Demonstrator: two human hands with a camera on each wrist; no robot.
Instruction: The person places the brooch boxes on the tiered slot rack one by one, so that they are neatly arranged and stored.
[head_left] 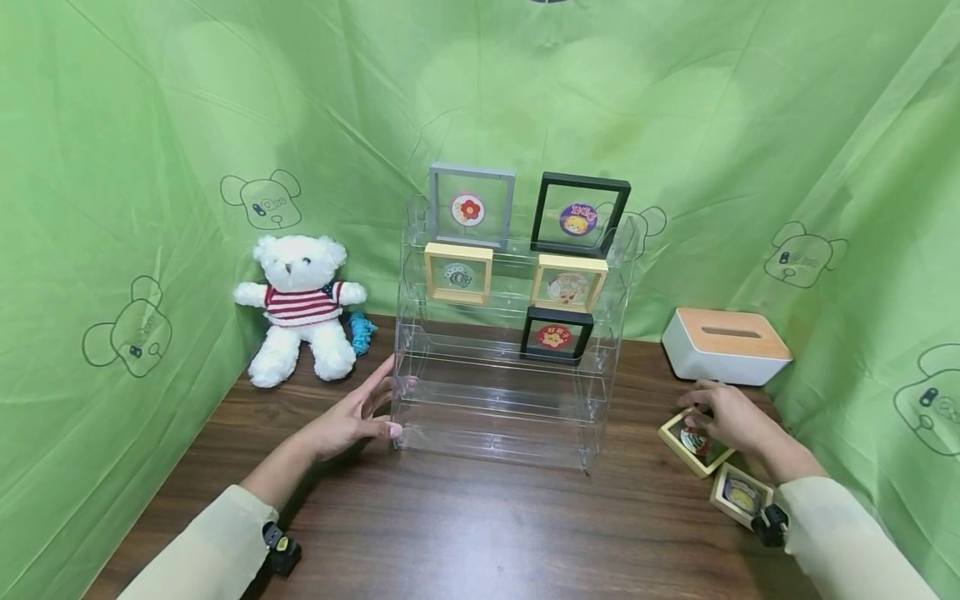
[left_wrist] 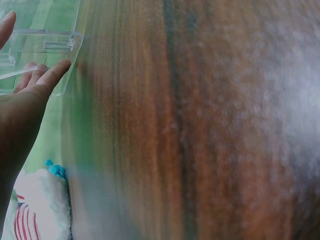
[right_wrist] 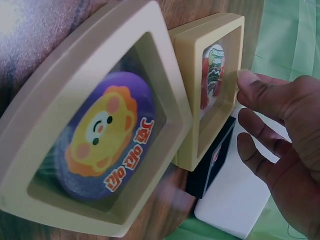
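Note:
A clear plastic tiered rack (head_left: pixel 495 407) stands on the wooden table. My left hand (head_left: pixel 348 425) is at its lower left side, fingers extended and thumb tip at the front edge. In the left wrist view, straight fingers (left_wrist: pixel 50 77) overlap the clear side panel. My right hand (head_left: pixel 731 417) reaches over a yellow frame with a red-and-green badge (head_left: pixel 692 442). In the right wrist view its thumb is right at that frame's far edge, its other fingers loosely bent. Nearer the wrist lies a pale frame with a purple lion badge (right_wrist: pixel 107 135). A black frame (right_wrist: pixel 212 160) lies behind the yellow one.
On the rack stand a grey frame (head_left: pixel 433 204), black frames (head_left: pixel 536 212) and yellow frames (head_left: pixel 459 250). To the left sits a white teddy bear (head_left: pixel 300 308) beside a blue fuzzy item (head_left: pixel 362 333). A white tissue box with wooden lid (head_left: pixel 723 346) stands at the right. Green cloth (head_left: pixel 525 83) surrounds the table.

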